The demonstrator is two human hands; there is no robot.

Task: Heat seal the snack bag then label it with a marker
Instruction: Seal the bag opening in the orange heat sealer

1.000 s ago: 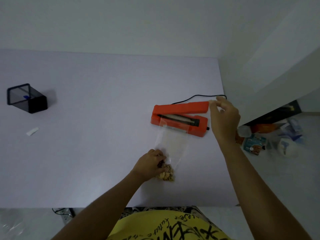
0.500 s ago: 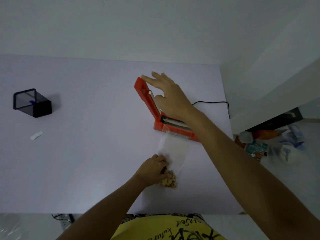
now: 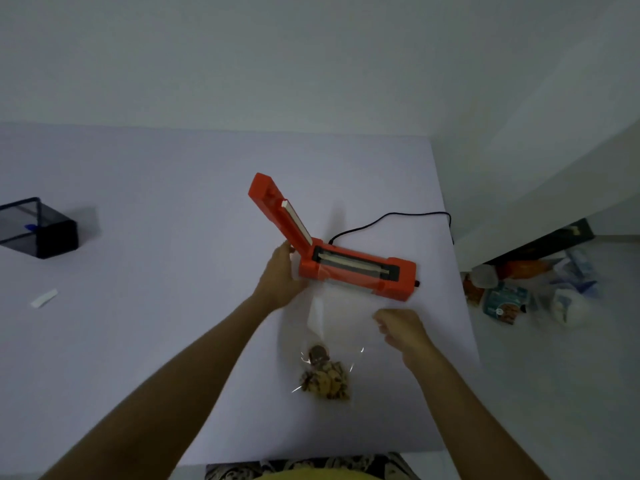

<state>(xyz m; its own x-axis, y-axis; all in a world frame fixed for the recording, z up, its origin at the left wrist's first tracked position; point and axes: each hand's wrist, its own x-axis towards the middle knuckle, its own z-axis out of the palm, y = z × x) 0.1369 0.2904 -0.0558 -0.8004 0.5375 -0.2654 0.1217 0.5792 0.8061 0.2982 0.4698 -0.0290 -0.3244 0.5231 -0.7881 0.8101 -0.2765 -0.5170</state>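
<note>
Moved: the left hand (image 3: 280, 275) has left the snacks and come up to the bag's top left corner beside the sealer's hinge; the right hand (image 3: 403, 332) has dropped from the raised lid to the bag's right edge.
Meaning: probably positioning the mouth before sealing; not yet sealed.
Left hand: fingers closed at the corner; exact pinch hidden.
Snack bag (image 3: 332, 327): clear, between both hands on the table (image 3: 138, 341), mouth over the heat sealer (image 3: 356, 271), snacks bunched nearest the person.
Right hand: loosely curled, touching the film.
</note>
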